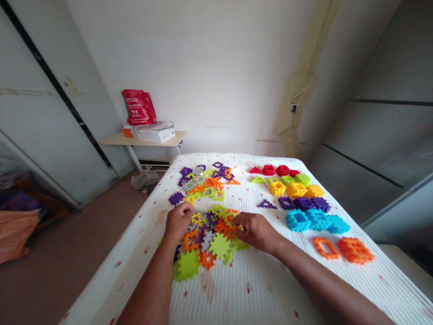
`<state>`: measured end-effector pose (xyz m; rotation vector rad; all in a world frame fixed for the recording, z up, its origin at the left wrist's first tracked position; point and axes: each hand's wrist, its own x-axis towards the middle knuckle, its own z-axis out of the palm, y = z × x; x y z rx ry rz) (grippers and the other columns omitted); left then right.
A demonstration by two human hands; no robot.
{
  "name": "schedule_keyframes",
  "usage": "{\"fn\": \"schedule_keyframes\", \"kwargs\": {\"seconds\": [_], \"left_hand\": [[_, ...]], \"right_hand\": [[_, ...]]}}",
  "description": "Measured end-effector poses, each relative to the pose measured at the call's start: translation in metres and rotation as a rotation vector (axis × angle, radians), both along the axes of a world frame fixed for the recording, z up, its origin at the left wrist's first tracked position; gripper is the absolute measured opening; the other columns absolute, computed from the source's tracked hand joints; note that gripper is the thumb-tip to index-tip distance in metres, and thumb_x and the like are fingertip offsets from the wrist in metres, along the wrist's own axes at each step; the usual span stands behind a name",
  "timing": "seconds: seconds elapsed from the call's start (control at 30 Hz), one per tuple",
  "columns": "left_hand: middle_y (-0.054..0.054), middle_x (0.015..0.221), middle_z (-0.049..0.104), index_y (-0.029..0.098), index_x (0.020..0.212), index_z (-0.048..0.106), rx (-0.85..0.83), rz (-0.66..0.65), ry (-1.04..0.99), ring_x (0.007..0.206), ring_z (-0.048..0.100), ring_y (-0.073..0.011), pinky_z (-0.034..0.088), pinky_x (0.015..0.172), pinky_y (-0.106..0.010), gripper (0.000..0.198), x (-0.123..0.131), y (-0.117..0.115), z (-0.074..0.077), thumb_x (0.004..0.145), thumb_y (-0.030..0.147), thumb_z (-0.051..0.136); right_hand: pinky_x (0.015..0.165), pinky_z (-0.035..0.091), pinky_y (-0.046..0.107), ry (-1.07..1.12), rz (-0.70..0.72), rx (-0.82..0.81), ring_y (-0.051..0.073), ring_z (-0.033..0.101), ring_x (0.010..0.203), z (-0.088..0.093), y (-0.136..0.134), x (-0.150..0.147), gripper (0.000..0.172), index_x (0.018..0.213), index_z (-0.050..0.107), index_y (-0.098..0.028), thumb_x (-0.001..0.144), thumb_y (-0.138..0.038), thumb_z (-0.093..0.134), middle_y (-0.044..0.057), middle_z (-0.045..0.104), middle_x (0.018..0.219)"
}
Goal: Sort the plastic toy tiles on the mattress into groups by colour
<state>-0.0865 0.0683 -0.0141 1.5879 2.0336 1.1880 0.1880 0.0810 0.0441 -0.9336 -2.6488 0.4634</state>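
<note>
A heap of loose interlocking plastic tiles [208, 212] in green, orange, purple, grey and yellow lies on a white ribbed bed [257, 289]. My left hand [178, 222] rests on the heap's left side, fingers curled over tiles; what it holds, if anything, is hidden. My right hand [257, 231] lies on the heap's right side, fingertips pinched at an orange tile [227, 228]. To the right stand assembled cubes sorted by colour: red [275, 170], green [294, 179], yellow [296, 189], purple [304, 203], blue [313, 220] and orange [355, 249].
A lone purple triangle tile [266, 205] lies between heap and cubes. Beyond the bed's far left corner stands a small table [142, 141] with a red bag [138, 107] and a white box [155, 134]. Bare floor [57, 266] runs along the left.
</note>
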Motion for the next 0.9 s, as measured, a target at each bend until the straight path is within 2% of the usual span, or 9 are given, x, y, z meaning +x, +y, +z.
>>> {"fn": "schedule_keyframes", "kwargs": {"seconds": [0.17, 0.27, 0.37, 0.47, 0.57, 0.9], "left_hand": [[0.001, 0.071, 0.065, 0.019, 0.071, 0.062, 0.029, -0.023, 0.012, 0.073, 0.060, -0.0153, 0.044, 0.070, -0.024, 0.017, 0.002, -0.003, 0.006, 0.073, 0.028, 0.048], [-0.001, 0.078, 0.067, 0.018, 0.075, 0.065, 0.011, -0.066, 0.088, 0.077, 0.060, -0.0159, 0.044, 0.075, -0.026, 0.017, 0.001, -0.006, 0.012, 0.072, 0.023, 0.049], [-0.004, 0.085, 0.068, 0.017, 0.083, 0.070, -0.076, -0.116, 0.231, 0.083, 0.060, -0.0183, 0.044, 0.079, -0.028, 0.023, 0.002, -0.009, 0.018, 0.068, 0.019, 0.053], [-0.007, 0.090, 0.067, 0.017, 0.090, 0.072, -0.164, -0.125, 0.355, 0.089, 0.058, -0.0212, 0.043, 0.083, -0.030, 0.028, 0.004, -0.010, 0.021, 0.066, 0.021, 0.057], [-0.008, 0.093, 0.066, 0.018, 0.095, 0.072, -0.177, -0.123, 0.423, 0.095, 0.057, -0.0224, 0.041, 0.087, -0.031, 0.031, 0.005, -0.011, 0.020, 0.066, 0.024, 0.060], [-0.005, 0.084, 0.065, 0.019, 0.074, 0.067, -0.171, -0.151, 0.422, 0.087, 0.057, -0.0193, 0.041, 0.081, -0.028, 0.013, 0.000, -0.006, 0.013, 0.070, 0.023, 0.054]], "right_hand": [[0.064, 0.039, 0.019, -0.060, 0.078, 0.054, 0.012, 0.058, 0.073, -0.014, -0.020, -0.012, 0.012, 0.081, 0.060, -0.020, 0.086, -0.017, 0.050, 0.000, 0.063, 0.080], [0.063, 0.038, 0.021, -0.057, 0.065, 0.134, 0.012, 0.056, 0.070, -0.022, -0.018, -0.012, 0.019, 0.080, 0.058, -0.019, 0.092, -0.020, 0.043, 0.001, 0.060, 0.076], [0.063, 0.037, 0.022, -0.026, 0.042, 0.202, 0.013, 0.054, 0.070, -0.031, -0.013, -0.010, 0.026, 0.081, 0.058, -0.019, 0.095, -0.024, 0.037, 0.002, 0.059, 0.076], [0.063, 0.036, 0.022, 0.004, 0.000, 0.238, 0.013, 0.053, 0.069, -0.038, -0.009, -0.007, 0.030, 0.080, 0.058, -0.018, 0.097, -0.026, 0.035, 0.003, 0.058, 0.075], [0.062, 0.035, 0.023, 0.013, -0.005, 0.249, 0.012, 0.053, 0.067, -0.045, -0.007, -0.006, 0.032, 0.079, 0.058, -0.018, 0.097, -0.027, 0.034, 0.002, 0.057, 0.074], [0.063, 0.037, 0.022, -0.035, -0.002, 0.291, 0.013, 0.054, 0.068, -0.049, -0.009, -0.013, 0.029, 0.080, 0.057, -0.018, 0.097, -0.028, 0.036, 0.002, 0.059, 0.076]]}}
